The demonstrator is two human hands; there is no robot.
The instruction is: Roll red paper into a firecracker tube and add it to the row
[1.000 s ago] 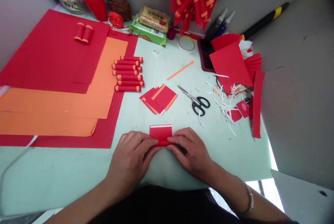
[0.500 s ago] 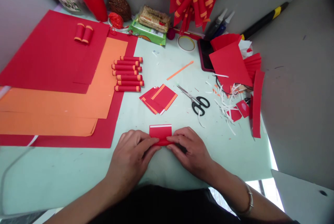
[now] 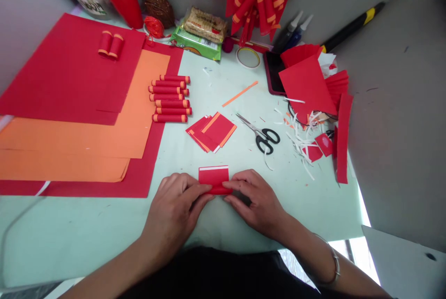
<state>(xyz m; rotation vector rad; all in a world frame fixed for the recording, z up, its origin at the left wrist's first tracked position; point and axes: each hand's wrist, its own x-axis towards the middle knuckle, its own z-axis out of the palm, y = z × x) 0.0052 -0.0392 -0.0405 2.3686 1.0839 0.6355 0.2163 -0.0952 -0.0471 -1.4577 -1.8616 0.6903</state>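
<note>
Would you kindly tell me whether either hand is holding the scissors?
No, the scissors lie on the table, while the left hand and the right hand both have fingers on the small red paper.

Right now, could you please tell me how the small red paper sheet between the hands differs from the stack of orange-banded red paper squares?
The small red paper sheet is held by the left hand and right hand; the stack of orange-banded red paper squares lies untouched. The sheet's near edge looks curled; the squares lie flat, overlapping. Both show white edging.
</note>
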